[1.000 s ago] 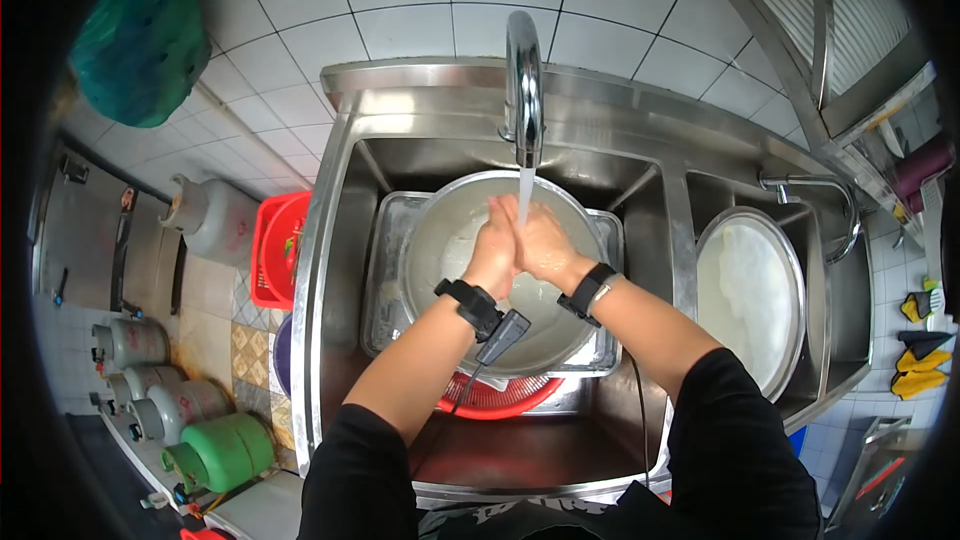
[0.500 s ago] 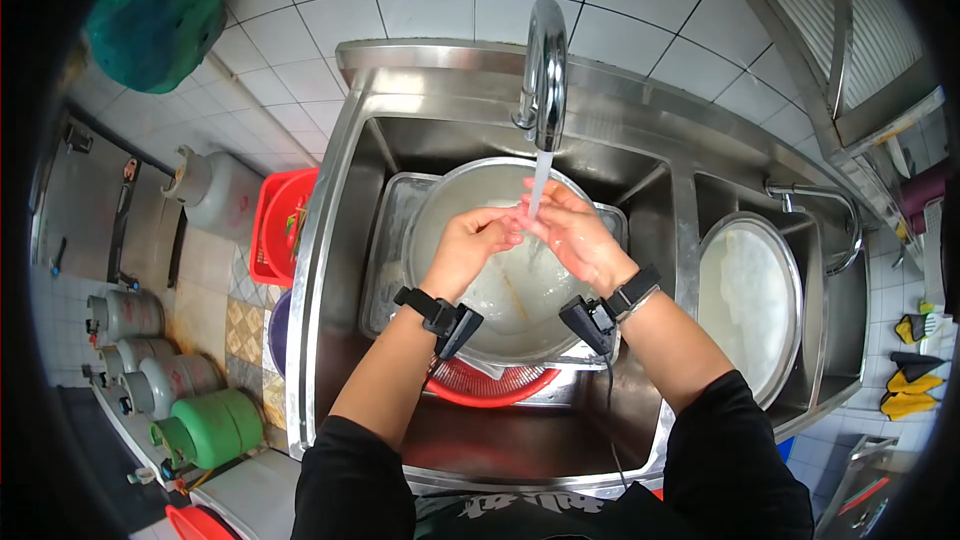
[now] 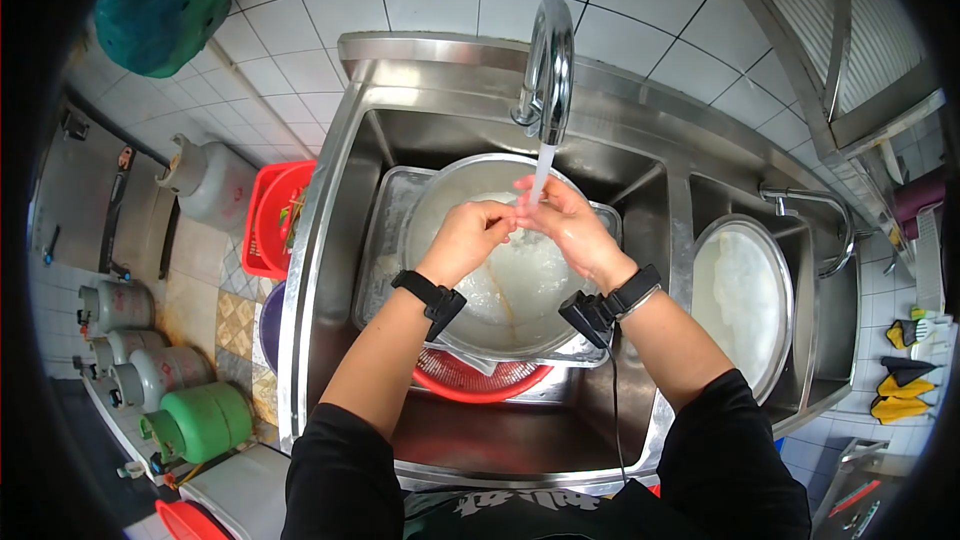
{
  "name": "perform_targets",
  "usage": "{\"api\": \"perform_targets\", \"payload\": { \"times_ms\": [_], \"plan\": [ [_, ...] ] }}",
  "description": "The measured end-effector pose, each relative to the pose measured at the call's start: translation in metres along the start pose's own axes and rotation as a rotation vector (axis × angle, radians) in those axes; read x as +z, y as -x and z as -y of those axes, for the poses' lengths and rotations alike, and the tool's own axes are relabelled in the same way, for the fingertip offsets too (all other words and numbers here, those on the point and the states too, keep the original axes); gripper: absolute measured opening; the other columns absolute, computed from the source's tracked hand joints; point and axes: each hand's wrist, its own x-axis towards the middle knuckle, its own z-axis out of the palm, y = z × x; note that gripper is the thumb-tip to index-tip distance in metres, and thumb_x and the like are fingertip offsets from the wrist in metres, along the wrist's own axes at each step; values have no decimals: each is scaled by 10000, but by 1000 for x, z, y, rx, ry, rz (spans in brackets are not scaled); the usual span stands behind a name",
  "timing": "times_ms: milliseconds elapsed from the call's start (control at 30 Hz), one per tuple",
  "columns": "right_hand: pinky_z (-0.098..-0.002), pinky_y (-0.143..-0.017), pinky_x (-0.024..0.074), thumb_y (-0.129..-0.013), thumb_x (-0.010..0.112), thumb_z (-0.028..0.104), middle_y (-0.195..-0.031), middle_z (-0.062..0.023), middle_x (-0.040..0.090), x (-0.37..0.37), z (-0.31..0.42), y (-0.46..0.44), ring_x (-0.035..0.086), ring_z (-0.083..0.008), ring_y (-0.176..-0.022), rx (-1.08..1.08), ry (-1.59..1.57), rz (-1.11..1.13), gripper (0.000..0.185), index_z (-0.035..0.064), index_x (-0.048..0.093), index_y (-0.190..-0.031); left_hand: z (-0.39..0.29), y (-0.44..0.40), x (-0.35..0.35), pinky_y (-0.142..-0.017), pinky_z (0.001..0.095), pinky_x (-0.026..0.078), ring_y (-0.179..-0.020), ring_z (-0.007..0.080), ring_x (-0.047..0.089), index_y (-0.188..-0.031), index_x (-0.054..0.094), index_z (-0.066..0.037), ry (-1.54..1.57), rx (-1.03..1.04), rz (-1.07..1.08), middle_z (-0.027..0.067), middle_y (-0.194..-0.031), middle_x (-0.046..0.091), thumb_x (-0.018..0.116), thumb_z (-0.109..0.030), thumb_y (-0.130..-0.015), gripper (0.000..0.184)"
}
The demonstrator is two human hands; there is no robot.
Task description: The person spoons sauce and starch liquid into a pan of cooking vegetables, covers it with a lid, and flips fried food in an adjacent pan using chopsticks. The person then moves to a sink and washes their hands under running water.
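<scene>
Water runs from a chrome faucet (image 3: 550,70) onto my hands, above a large metal bowl (image 3: 430,325) with cloudy water in it. My left hand (image 3: 468,240) has its thumb and fingers pressed together at the fingertips of my right hand (image 3: 570,230). The right hand's fingers are spread and curved under the stream, with nothing in its palm. Whether the left fingers pinch anything besides the right fingertips is too small to tell. The bowl stands on a metal tray (image 3: 375,275), over a red colander (image 3: 485,383) in the sink.
A second basin (image 3: 745,300) of whitish water sits in the right sink under another faucet (image 3: 815,200). To the left are a red basket (image 3: 262,240), a green gas cylinder (image 3: 205,422) and several grey ones. A green bag (image 3: 165,10) hangs upper left.
My hands, earlier clasped together under the water, have come apart except at the fingertips. The left fingers now pinch toward the right ones, and the view has shifted slightly.
</scene>
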Motion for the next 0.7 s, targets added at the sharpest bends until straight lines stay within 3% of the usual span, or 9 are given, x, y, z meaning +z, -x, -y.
{"api": "perform_targets", "payload": {
  "times_ms": [233,333,433,533,633,700],
  "plan": [
    [-279,-913,424,-908,524,95,-987,-24,531,5,1,1,534,-119,-968,23,-14,18,278,74,511,-1184,7,-5,3,-568,302,456,-583,153,587,-841,662,-12,-4,44,-88,93,-647,616,590,-98,-793,122],
    [-288,-922,426,-907,524,94,-1008,-29,543,9,0,0,538,-125,-986,55,-82,2,280,75,512,-1186,-8,2,9,-571,245,465,-649,102,589,-915,655,37,-368,-62,-235,58,-728,650,583,-70,-833,153],
    [-290,-914,431,-900,534,98,-1028,-31,560,6,0,-1,542,-130,-999,89,-154,-14,297,78,509,-1195,19,-3,11,-551,306,453,-561,156,587,-798,655,10,-54,-43,-450,99,-626,623,617,-148,-801,162],
    [-298,-904,436,-889,549,100,-1045,-38,575,1,3,1,551,-136,-1001,108,-209,-34,325,76,499,-1209,12,1,3,-600,294,471,-636,142,614,-865,670,7,-3,-182,-307,109,-713,660,597,-138,-836,164],
    [-302,-889,438,-879,561,98,-1057,-49,587,-2,2,1,561,-140,-993,123,-205,-72,340,71,492,-1211,12,-4,16,-671,233,475,-720,88,587,-977,661,24,365,62,-340,76,-848,680,597,-117,-875,186],
    [-289,-859,442,-880,564,104,-1049,-43,590,-4,-2,-1,555,-131,-978,106,-171,-75,317,84,502,-1190,8,-4,15,-699,237,479,-753,95,594,-1008,660,12,288,79,-254,64,-884,680,586,-111,-883,190]
  ]
}}
